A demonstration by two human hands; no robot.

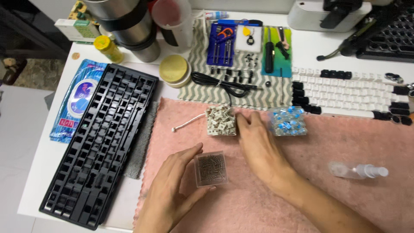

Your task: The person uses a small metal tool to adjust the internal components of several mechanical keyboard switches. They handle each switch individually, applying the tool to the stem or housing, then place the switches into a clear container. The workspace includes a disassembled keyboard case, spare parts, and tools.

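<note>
The clear box of small springs point(211, 169) lies on the pink towel point(327, 142), nearer the person than the heap of beige switches point(221, 121). Left hand point(172, 190) grip grasps the box; right hand point(258, 149) grip, released, touches the heap.

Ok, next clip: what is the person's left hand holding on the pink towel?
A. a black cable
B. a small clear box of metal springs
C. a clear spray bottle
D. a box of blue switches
B: the left hand grips a small clear box of metal springs between thumb and fingers on the pink towel; the clear spray bottle lies untouched to the right, and the right hand rests between two other boxes.
</note>
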